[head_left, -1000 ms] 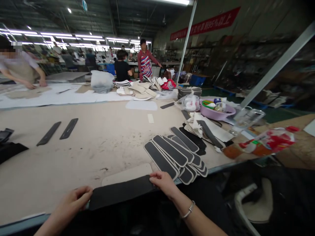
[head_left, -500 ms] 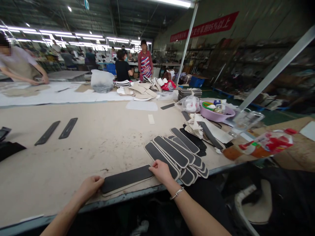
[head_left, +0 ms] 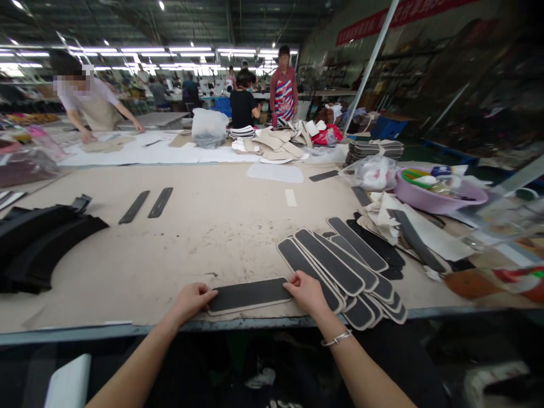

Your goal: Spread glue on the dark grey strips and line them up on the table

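Dark strip at the near edge of the bench, lying over a pale piece whose border shows around it; the two layers appear closely aligned. The left hand and right hand are apart, fingers closed on opposite ends of the strip. Similar bordered pieces lie overlapping just beside the right hand.

I see a factory workshop: beyond the hands, long worktables, cut pieces and aproned workers.
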Demonstrator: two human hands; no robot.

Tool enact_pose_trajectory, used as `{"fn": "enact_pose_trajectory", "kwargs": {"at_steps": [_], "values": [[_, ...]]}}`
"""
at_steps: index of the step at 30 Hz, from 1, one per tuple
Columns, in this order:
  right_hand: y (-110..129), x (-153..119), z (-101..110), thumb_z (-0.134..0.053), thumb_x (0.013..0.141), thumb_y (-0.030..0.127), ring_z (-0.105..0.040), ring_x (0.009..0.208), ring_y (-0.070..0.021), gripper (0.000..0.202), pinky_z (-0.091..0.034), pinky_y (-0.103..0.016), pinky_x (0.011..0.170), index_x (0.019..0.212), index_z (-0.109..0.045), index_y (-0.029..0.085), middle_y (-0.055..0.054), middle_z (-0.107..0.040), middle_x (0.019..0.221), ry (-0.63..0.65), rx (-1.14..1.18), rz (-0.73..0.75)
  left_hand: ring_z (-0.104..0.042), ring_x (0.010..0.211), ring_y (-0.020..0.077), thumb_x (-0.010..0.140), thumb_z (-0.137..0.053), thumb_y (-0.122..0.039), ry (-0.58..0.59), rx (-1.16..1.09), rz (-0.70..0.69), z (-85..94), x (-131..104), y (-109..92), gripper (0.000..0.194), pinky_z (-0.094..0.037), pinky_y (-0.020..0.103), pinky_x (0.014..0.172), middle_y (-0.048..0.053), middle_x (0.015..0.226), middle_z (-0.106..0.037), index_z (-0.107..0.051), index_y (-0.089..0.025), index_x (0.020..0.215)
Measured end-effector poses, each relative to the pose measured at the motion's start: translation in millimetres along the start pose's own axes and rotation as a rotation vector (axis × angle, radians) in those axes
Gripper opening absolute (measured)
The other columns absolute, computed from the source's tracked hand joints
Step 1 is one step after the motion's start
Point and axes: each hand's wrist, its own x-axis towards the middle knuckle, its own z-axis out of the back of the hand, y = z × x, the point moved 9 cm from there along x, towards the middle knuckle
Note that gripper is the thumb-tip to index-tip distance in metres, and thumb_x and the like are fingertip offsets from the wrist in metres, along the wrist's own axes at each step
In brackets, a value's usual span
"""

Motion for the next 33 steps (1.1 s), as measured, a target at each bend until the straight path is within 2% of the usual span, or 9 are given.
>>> {"fn": "enact_pose_trajectory", "kwargs": {"at_steps": [14,23,33], "values": [[-1.6,0.4,-0.7,-0.064,0.071,0.029,-0.057,0.061,-0.0141,0.015,-0.036,-0.024,0.059,0.064,-0.053,0.022,0.004,-0.060,0.059,0.013,-0.041,-0.014,-0.058,0.059,0.0165,0.074,-0.048,-0.041,-0.039,0.175,-0.008,3.0,-5.4,-12.6,0.027,-0.034,0.025,0.057,0.001,0.054,-0.064,-0.060,-0.019,0.065],[0.9,0.0,2.5,-0.065,0.069,0.028,-0.057,0.059,-0.0123,0.013,-0.037,-0.022,0.058,0.064,-0.054,0.022,0.005,-0.061,0.059,-0.006,-0.033,-0.033,-0.057,0.062,0.0190,0.075,-0.046,-0.039,-0.052,0.308,-0.055,6.5,-5.2,-26.3,0.028,-0.032,0.026,0.058,0.003,0.055,-0.063,-0.057,-0.019,0.059],[-1.4,2.7,0.4,-0.065,0.071,0.031,-0.057,0.059,-0.0121,0.016,-0.036,-0.022,0.058,0.065,-0.053,0.022,0.005,-0.060,0.058,-0.003,-0.063,-0.015,-0.059,0.064,0.0189,0.077,-0.047,-0.037,-0.016,0.325,-0.037,3.6,-0.9,-24.7,0.025,-0.033,0.025,0.059,0.002,0.058,-0.065,-0.059,-0.020,0.064]]}}
